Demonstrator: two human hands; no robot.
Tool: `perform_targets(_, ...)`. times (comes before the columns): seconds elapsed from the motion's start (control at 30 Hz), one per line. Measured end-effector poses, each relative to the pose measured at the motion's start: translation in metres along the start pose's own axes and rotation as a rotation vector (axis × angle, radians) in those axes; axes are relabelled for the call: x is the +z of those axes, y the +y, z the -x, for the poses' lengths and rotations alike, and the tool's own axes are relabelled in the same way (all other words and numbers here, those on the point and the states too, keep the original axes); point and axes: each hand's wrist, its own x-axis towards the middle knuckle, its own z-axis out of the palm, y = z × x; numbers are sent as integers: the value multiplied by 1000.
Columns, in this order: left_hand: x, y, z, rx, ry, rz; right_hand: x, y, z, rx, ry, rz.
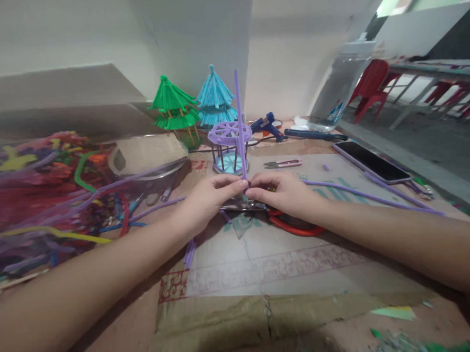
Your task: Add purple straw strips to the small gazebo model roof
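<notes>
My left hand and my right hand meet above the middle of the work board, fingertips almost touching. Between their thumbs and fingers they pinch the lower end of a purple pipe cleaner, which stands upright. A shorter length seems to lie alongside it. Just behind is a small round frame with a purple spoked top, dark posts and a light blue base. Scissors with red handles lie under my hands, partly hidden. Loose purple pipe cleaners extend to the right of my right hand.
Coloured pipe cleaners pile up at left, beside a cardboard-topped tray. Green and blue tiered-roof models stand behind. A glue gun, thread snips, a phone and a clear bottle are farther right.
</notes>
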Motion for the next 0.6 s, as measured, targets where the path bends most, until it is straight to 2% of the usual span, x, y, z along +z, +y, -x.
perform_targets(0.1,1,-3,1,28,5,14,2,-2,1,-9,19,91)
perform_targets(0.27,1,-5,-1,40,57,12,4,-2,5,-106,77,174)
perform_targets(0.6,2,-4,2,40,-16,41,3,1,7,-240,109,380)
